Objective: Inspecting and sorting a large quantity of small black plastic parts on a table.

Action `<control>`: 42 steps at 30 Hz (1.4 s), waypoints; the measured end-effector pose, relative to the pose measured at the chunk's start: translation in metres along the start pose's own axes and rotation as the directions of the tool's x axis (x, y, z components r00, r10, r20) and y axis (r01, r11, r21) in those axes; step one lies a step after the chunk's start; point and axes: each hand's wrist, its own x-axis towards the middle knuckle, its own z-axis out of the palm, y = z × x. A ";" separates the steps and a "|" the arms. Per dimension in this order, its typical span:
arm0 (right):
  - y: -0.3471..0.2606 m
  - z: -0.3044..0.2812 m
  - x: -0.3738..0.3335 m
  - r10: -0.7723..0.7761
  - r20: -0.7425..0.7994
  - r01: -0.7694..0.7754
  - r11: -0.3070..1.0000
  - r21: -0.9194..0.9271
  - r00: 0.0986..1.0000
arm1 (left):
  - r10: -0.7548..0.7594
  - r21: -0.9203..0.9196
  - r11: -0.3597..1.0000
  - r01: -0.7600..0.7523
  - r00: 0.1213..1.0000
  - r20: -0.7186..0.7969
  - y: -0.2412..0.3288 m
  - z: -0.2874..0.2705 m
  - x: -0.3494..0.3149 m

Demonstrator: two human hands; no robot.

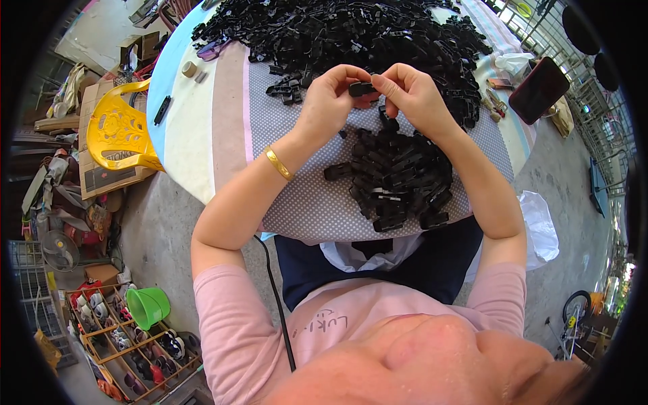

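Observation:
Both of my hands meet over the table, fingers closed around one small black plastic part (362,89). My left hand (332,98) grips its left end, and my right hand (412,94) pinches its right end between thumb and fingers. Some of the part is hidden by the fingertips. Just below the hands lies a smaller pile of similar black parts (398,175), near the table's front edge. Beyond them a large heap of black plastic pieces (351,37) spreads over the far half of the table.
A patterned cloth covers the round table (226,128). A dark phone (538,90) stands over its right edge. At the left lie a single black piece (162,110) and a small roll (189,69), beside a yellow chair (121,128). On the floor are a green bucket (148,308) and a shoe rack (128,344).

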 end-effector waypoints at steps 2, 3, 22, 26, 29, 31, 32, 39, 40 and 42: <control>0.002 0.002 -0.001 -0.103 -0.042 0.102 0.994 -0.035 0.994 | 0.054 0.068 0.996 -0.054 0.999 0.002 0.004 0.003 -0.005; 0.002 0.000 0.000 -0.103 -0.043 0.101 0.994 -0.035 0.994 | 0.107 0.136 0.985 -0.107 0.994 0.008 0.005 0.004 -0.006; -0.004 -0.003 0.001 -0.392 -0.140 0.369 0.915 -0.163 0.909 | 0.254 0.148 0.959 -0.243 0.965 -0.059 0.008 0.000 -0.007; -0.008 -0.015 0.001 -0.282 0.078 0.289 0.953 -0.090 0.956 | 0.309 0.171 0.937 -0.305 0.951 -0.001 0.016 -0.001 -0.010; -0.008 -0.019 0.000 -0.302 0.070 0.307 0.948 -0.086 0.951 | 0.272 0.181 0.944 -0.275 0.962 0.042 0.019 0.000 -0.013; -0.008 -0.022 -0.001 -0.313 0.059 0.317 0.947 -0.062 0.948 | 0.277 0.170 0.944 -0.283 0.959 0.060 0.021 0.001 -0.014; -0.008 -0.023 -0.001 -0.308 0.074 0.313 0.947 -0.067 0.949 | 0.270 0.117 0.954 -0.275 0.961 0.055 0.023 0.001 -0.014; 0.004 -0.031 0.013 -0.192 0.030 0.194 0.969 -0.155 0.981 | 0.143 0.182 0.951 -0.248 0.880 0.454 0.027 -0.002 -0.018; 0.009 -0.031 0.013 -0.223 0.055 0.228 0.909 -0.350 0.973 | 0.095 0.219 0.948 -0.231 0.862 0.498 0.032 0.003 -0.021; 0.013 -0.031 0.014 -0.220 0.097 0.238 0.819 -0.523 0.971 | 0.217 0.250 0.837 -0.486 0.716 0.664 0.029 0.001 -0.017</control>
